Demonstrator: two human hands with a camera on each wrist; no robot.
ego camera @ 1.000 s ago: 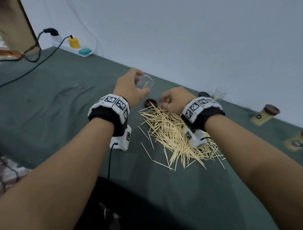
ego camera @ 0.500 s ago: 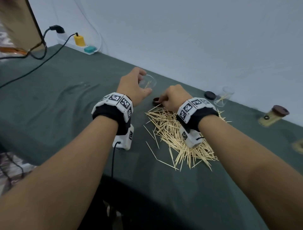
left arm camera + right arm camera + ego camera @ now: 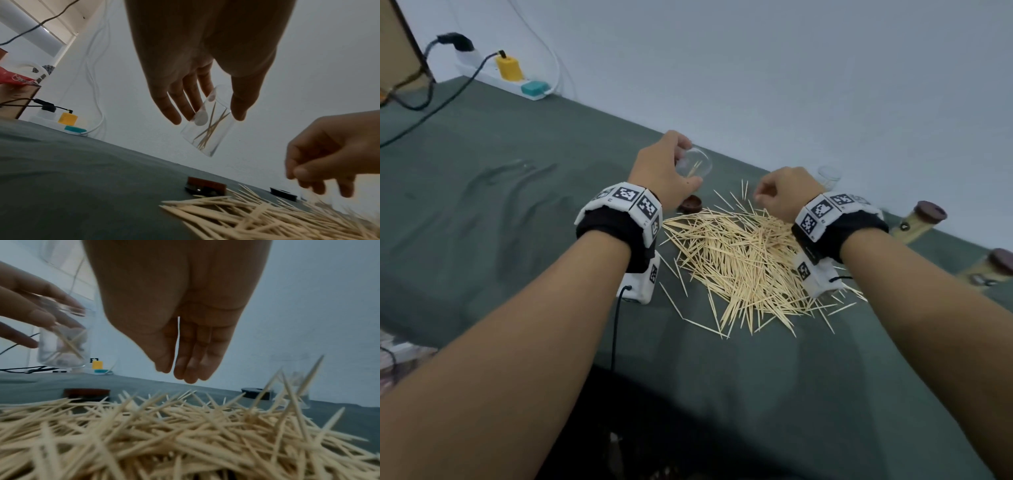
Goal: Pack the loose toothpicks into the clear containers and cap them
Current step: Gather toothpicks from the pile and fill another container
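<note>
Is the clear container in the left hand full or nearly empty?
Nearly empty: the clear container, held by the left hand, shows only a few toothpicks inside.

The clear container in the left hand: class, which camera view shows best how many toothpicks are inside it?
The left wrist view: the clear container fills the centre, sharp against the pale wall, with a few crossed toothpicks inside. The right wrist view shows it blurred at the left edge. The head view shows it small, partly behind the left hand.
</note>
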